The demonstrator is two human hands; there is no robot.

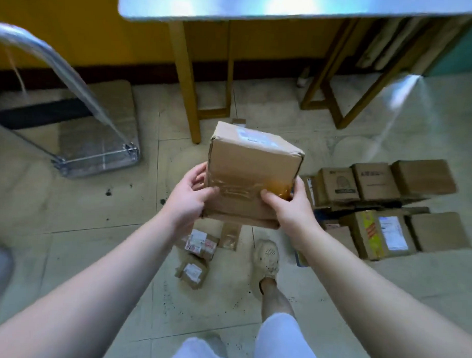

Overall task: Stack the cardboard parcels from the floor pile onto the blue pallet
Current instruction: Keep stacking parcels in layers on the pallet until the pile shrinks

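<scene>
Both left hand (187, 197), right hand (290, 207) grip parcel (252, 168); label (251, 136) blurred.

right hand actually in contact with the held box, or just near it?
Touching. Head view: right hand grips the cardboard box at its lower right corner, thumb on the taped face.

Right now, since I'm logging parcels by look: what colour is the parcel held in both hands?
The parcel is plain brown, taped clear; head view.

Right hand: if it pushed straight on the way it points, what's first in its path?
The box itself: the right hand grips its near right edge, so nothing lies between them. Depth beyond the box is unclear.
</scene>
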